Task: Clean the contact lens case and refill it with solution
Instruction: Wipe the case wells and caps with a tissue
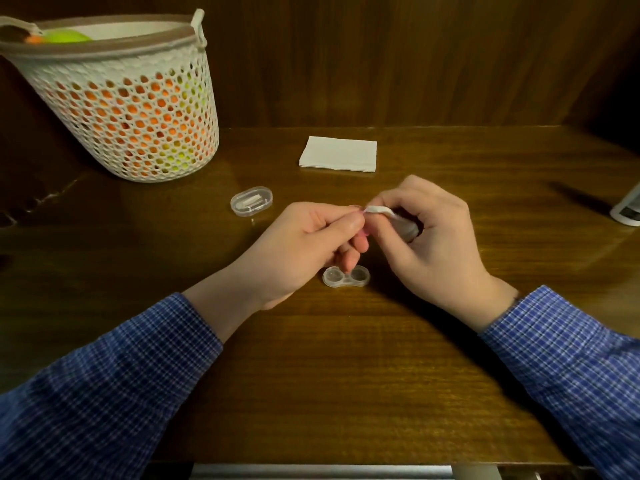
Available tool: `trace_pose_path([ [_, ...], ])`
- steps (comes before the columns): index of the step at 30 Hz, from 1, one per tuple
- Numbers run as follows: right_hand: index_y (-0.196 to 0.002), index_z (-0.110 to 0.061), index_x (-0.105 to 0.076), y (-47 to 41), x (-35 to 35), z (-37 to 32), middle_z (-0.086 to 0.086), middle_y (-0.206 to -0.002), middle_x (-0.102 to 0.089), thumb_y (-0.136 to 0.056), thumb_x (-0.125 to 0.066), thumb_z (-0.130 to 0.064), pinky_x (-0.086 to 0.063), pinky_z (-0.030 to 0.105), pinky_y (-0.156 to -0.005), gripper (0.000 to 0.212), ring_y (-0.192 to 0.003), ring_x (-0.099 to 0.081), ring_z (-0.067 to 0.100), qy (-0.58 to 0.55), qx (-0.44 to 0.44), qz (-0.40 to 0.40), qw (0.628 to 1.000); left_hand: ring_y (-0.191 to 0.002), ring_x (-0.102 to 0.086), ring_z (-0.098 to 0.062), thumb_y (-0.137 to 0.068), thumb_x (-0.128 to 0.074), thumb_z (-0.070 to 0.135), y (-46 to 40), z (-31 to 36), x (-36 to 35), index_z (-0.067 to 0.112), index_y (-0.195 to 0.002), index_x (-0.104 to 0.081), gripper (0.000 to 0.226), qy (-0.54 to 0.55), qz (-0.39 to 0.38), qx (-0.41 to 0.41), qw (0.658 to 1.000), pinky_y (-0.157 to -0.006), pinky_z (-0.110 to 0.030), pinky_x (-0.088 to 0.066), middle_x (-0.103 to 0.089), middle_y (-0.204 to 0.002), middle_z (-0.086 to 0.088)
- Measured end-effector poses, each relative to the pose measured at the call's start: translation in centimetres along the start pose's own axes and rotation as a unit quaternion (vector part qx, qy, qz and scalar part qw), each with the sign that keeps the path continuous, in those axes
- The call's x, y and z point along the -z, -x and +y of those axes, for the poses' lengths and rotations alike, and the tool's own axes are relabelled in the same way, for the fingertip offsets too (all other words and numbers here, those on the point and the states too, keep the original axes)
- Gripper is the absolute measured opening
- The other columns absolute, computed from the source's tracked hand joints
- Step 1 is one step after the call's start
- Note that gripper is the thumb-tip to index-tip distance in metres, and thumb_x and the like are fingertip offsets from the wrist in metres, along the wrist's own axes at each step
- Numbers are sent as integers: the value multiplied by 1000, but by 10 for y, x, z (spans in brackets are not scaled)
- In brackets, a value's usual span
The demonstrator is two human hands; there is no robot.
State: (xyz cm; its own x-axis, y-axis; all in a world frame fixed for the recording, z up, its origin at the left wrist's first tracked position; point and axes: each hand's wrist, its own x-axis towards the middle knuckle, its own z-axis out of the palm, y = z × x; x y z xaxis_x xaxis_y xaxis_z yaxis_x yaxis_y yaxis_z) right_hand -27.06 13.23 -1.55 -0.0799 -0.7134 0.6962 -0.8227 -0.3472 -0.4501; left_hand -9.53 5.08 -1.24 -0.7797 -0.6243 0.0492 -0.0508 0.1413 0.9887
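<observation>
I see the clear two-well lens case (346, 277) lying open on the worktop (346, 358), just below my hands. My right hand (433, 237) grips a small white item (381, 212), too small to identify; my left hand (304, 247) pinches its end. A clear oval lid (251, 201) sits apart, near a folded tissue (338, 154).

Two hands: left hand (304, 244), right hand (440, 237). One lens case (346, 277) on one wooden table (346, 375). One clear lid (251, 201). One folded napkin (338, 154). One mesh basket (128, 109). Two checked sleeves.
</observation>
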Motion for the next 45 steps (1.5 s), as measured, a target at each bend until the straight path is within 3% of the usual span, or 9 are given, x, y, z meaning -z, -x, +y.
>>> trace_pose_path([
  [2, -92, -18, -74, -2, -1, -1, -11, -83, -66, -96, -69, -16, -44, 12, -70, 7, -80, -61, 4, -38, -58, -3, 998, -82, -61, -19, -109, -48, 25, -1, 1, -2, 13, -132, -68, 33, -16, 7, -9, 1000, -84, -38, -52, -68, -97, -22],
  [4, -85, -26, -73, -5, -1, -1, -15, -75, -67, -96, -68, -22, -43, 11, -68, 13, -76, -62, 2, -101, -127, -4, 987, -86, -69, -16, -107, -54, 22, -3, 2, -2, 20, -145, -57, 38, -49, 32, -33, 998, -87, -33, -56, -73, -100, -13],
  [8, -79, -31, -71, -5, -2, -4, -13, -71, -68, -97, -69, -25, -44, 12, -60, 19, -65, -60, 2, -142, -159, -14, 977, -88, -74, -15, -101, -65, 12, -3, 1, 0, 25, -134, -59, 36, -101, 63, -76, 990, -82, -24, -59, -75, -93, 2],
  [19, -82, -27, -71, 1, -5, -4, -13, -72, -67, -95, -72, -28, -45, 11, -63, 12, -71, -64, 4, -104, -156, 9, 982, -71, -64, -7, -107, -53, 18, -4, -2, -2, 19, -125, -66, 22, -151, 50, -66, 985, -71, -24, -55, -69, -81, 8],
  [25, -93, -17, -72, -2, -2, -2, -7, -81, -72, -92, -77, -23, -54, 20, -65, 8, -74, -68, 9, -152, -129, 32, 979, -82, -63, -16, -106, -49, 20, -6, -1, 1, 7, -123, -66, 27, 14, 5, -17, 1000, -79, -30, -54, -69, -96, -4],
  [29, -84, -24, -71, -10, 10, -1, -6, -69, -72, -90, -78, -18, -46, 22, -45, 12, -54, -59, 9, -350, -185, 28, 918, -83, -64, -12, -99, -54, 19, -9, 1, 11, 4, -117, -70, 28, 143, -3, 4, 990, -78, -26, -55, -70, -99, -6],
  [33, -87, -19, -79, -13, 12, 3, 1, -81, -74, -88, -76, -13, -49, 20, -50, 6, -65, -61, 11, -431, -245, -61, 866, -81, -64, -9, -103, -51, 16, -10, 0, 15, 7, -119, -70, 26, 172, -17, 21, 985, -77, -26, -55, -70, -92, 0],
  [38, -96, -8, -75, -12, 12, 7, 13, -83, -73, -87, -77, -12, -52, 23, -53, 10, -71, -60, 25, -387, -243, -123, 881, -81, -63, -11, -101, -57, 19, -9, 0, 15, 3, -127, -67, 32, 140, -44, 33, 989, -76, -26, -55, -69, -91, -2],
  [45, -94, -13, -68, -7, 13, 8, 15, -74, -70, -71, -86, -28, -60, 36, -61, 33, -63, -65, 31, -297, -211, -159, 918, -68, -57, -10, -93, -62, 24, -6, 3, 18, 8, -97, -77, 22, 126, -105, 108, 981, -64, -25, -51, -63, -79, -3],
])
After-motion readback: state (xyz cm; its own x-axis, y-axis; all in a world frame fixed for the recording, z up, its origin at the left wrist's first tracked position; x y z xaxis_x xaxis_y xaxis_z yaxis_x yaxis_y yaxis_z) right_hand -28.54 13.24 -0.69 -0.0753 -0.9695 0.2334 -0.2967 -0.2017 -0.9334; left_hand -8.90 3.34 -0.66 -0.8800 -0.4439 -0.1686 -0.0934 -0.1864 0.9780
